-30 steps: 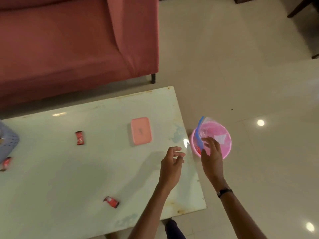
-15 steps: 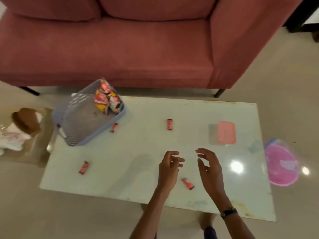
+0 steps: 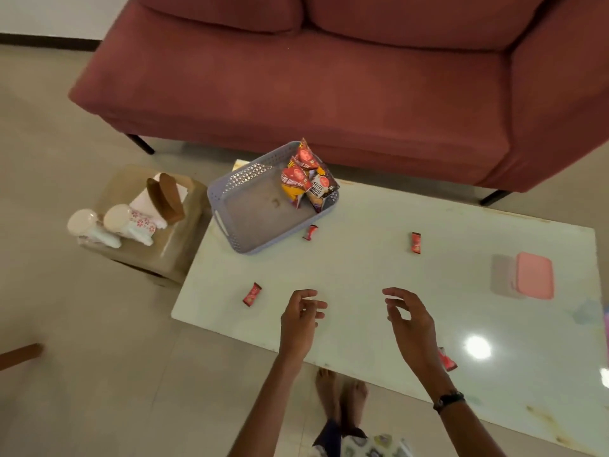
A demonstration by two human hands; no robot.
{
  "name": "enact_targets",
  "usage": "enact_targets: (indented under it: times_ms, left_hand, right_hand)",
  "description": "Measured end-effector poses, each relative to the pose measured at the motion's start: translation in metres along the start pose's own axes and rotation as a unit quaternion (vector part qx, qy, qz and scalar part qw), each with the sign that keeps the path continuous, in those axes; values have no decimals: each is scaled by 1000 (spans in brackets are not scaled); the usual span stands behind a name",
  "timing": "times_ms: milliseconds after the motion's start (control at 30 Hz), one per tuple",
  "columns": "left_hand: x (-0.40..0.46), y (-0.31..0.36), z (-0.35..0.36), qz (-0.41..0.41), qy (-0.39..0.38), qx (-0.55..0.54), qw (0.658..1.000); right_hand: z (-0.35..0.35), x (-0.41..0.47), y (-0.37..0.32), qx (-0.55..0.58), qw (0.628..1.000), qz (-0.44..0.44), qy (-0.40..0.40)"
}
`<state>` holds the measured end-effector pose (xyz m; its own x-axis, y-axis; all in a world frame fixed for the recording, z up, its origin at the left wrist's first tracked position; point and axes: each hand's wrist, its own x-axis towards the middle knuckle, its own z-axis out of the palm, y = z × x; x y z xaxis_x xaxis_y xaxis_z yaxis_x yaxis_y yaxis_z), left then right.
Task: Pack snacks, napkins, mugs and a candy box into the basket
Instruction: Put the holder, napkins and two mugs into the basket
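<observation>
Since half a second ago our view has swung left, moving the basket (image 3: pixel 250 212) with its snack packets (image 3: pixel 308 179) from left to upper centre. Our left hand (image 3: pixel 301 321) and right hand (image 3: pixel 410 321) hover empty over the table (image 3: pixel 362 275) at lower centre, fingers loosely curled open.

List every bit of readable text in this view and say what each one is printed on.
"SALTED ...NUTS": dark snack packet in the grey basket; the first letters of the second word are hidden.
Red and yellow snack packet: dark band of lettering, too tilted and blurred to read.
Top red packet: round logo, unreadable.
Small red candies on the table: print too small.
Pink box: no text visible.
</observation>
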<state>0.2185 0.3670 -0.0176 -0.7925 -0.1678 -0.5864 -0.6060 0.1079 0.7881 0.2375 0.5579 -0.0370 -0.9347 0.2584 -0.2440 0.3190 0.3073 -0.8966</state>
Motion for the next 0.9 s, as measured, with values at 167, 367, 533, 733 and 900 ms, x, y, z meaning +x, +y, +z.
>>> enact_targets:
  times_ms: [167, 367, 533, 733, 900]
  left_hand:
    - [5, -5, -23, -10, 13, -37, 999]
    - [32, -7, -70, 5, 44, -74, 996]
    - [65, -3, -132, 0, 94, -100, 991]
    - [133, 5, -222, -5, 140, -132, 981]
    - [183, 29, -296, 35, 147, -106, 983]
  right_hand:
    - [32, 10, -16, -2, 1000, 3, -21]
    - [100, 32, -43, -1, 997, -50, -65]
    - [181, 51, -78, -4, 991, -77, -109]
    - [310, 88, -111, -53, 980, -106, -159]
    - [428, 132, -148, -110, 972, -113, -171]
